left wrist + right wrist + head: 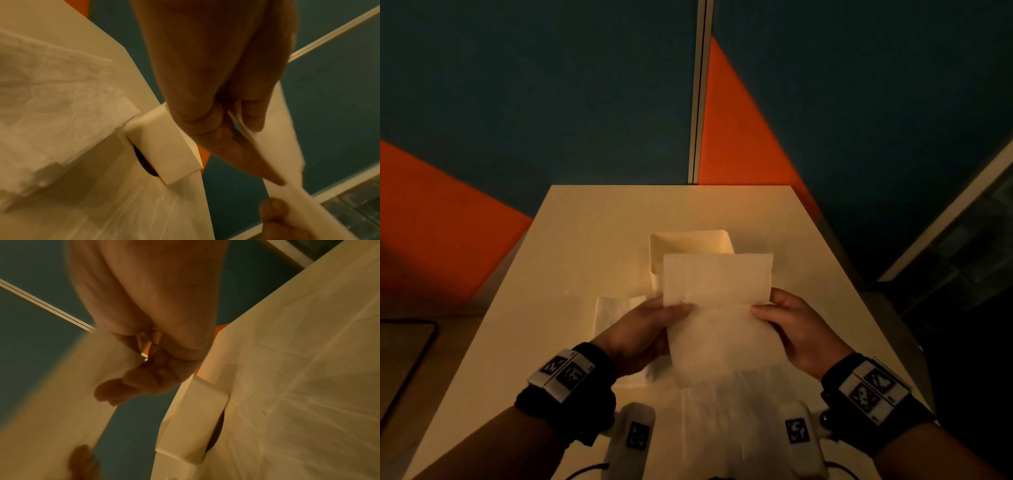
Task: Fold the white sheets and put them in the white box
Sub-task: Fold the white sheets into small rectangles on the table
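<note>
Behind the desk (585,219) stood partition panels (534,85) in dark teal and orange, joined by a pale vertical strip, and the whole scene was dim and yellowish. On the pale desk, toward its far edge and about midway across, sat the white box (690,241), open at the top, its near side hidden behind the raised paper.

Both hands held one white sheet (717,284) up above the middle of the desk, between the person and the box. The left hand (643,330) pinched the sheet's left edge, thumb on the near face and fingers behind it. The right hand (796,329) pinched the right edge the same way. A crease ran across the sheet level with the two thumbs, with the upper part standing up and the lower part hanging toward the near edge of the desk. The left wrist view showed the left hand (207,91) with the sheet's thin edge (287,146) nipped between thumb and fingers; the right wrist view was blurred but showed the right hand (156,353) curled onto the paper (61,402).

More white sheets (616,310) lay flat on the desk to the left of the held one, partly under the left hand, and another flat sheet (722,428) lay by the near edge. Each wrist wore a black band (571,383) carrying printed square markers.
</note>
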### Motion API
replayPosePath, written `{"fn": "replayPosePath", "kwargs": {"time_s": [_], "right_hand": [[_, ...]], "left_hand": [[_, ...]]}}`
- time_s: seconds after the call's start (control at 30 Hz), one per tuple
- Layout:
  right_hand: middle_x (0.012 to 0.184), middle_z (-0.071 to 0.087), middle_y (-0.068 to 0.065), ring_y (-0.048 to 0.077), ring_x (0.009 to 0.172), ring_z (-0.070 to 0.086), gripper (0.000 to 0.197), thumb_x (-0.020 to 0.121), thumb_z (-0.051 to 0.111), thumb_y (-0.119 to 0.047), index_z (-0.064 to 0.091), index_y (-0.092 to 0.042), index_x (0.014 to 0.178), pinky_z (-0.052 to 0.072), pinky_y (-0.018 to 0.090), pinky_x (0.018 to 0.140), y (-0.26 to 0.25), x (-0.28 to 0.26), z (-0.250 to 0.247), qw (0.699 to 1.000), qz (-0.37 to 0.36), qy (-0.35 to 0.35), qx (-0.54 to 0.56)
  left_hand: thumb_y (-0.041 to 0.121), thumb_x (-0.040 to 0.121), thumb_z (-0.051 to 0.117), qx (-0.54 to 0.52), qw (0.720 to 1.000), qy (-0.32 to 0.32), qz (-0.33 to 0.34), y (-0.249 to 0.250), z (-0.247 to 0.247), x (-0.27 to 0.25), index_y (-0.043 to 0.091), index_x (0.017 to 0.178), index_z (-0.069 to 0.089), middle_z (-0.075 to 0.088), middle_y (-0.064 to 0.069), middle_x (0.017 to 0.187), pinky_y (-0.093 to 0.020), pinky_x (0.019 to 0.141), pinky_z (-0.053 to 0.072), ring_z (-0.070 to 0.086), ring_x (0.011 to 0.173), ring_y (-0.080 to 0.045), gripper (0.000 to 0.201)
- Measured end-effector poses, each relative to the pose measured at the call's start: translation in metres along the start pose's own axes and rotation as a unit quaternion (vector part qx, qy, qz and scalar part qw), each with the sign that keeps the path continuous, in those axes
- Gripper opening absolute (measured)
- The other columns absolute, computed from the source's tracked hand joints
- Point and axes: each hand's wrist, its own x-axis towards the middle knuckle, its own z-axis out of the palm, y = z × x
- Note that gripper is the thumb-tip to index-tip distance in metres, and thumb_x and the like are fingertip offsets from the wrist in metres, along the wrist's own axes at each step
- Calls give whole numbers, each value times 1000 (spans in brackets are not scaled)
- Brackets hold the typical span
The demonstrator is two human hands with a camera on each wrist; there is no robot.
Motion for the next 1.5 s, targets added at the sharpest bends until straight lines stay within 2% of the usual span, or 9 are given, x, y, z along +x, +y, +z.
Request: {"fn": "replayPosePath", "kwargs": {"time_s": [0.17,0.3,0.4,0.5,0.63,0.77,0.97,1.17,1.5], "right_hand": [[83,71,5,21,77,66,18,85,55,2,69,-9,80,53,29,65,-7,-2,-4,1000,-16,-6,-20],[74,65,1,15,66,62,42,88,47,4,66,-17,57,47,23,52,-13,-4,-3,994,-16,-79,-79],[66,63,-5,6,62,58,46,87,46,6,66,-19,54,46,18,53,-12,-4,9,981,-21,-117,-151],[69,65,-4,4,64,59,31,86,50,8,66,-11,68,47,16,59,-13,-6,18,971,-25,-142,-192],[82,70,5,17,72,62,18,89,54,-2,65,-13,98,49,25,61,-22,2,0,977,-10,-91,-192],[87,69,6,20,77,63,14,88,58,-5,62,-14,98,44,28,63,-22,22,-47,963,-2,62,-262],[92,61,4,22,89,60,25,76,70,-2,59,-23,84,48,30,76,12,35,-108,845,50,83,-526],[135,40,-5,18,123,46,65,76,74,-25,43,-25,133,41,33,101,50,30,-105,728,90,-2,-680],[138,44,-4,16,120,49,43,91,53,-20,46,-21,133,42,32,99,81,23,-100,750,20,36,-660]], "left_hand": [[33,53,86,14,996,-79,-24,15,-15,-11,9,112,69,62,-18,123,-36,89,54,64,105,-27,66],[49,64,73,76,985,-147,-39,23,-11,-16,11,108,71,66,-11,117,-37,87,51,63,105,-26,59],[32,77,62,123,979,-152,-57,16,-4,-11,12,112,69,62,-17,124,-50,100,42,56,116,-38,41],[11,77,65,134,980,-138,-51,9,3,-7,13,102,73,69,-13,111,-33,89,51,65,102,-24,27],[-1,72,65,122,992,-39,-12,8,-3,-8,12,94,75,72,-6,104,-24,75,54,69,93,-17,28],[-5,78,62,102,989,102,26,6,-30,-14,11,104,72,69,-4,112,-29,78,55,63,104,-23,32],[-4,85,59,190,949,253,6,-4,-75,-28,14,111,63,58,-6,115,-39,88,48,58,102,-26,32],[-1,81,66,333,885,326,3,-20,-90,-31,13,119,62,54,-4,109,-32,84,42,55,89,-21,40],[4,80,69,367,861,351,11,-28,-95,-28,19,119,63,55,-3,111,-36,88,48,57,89,-22,42]]}}
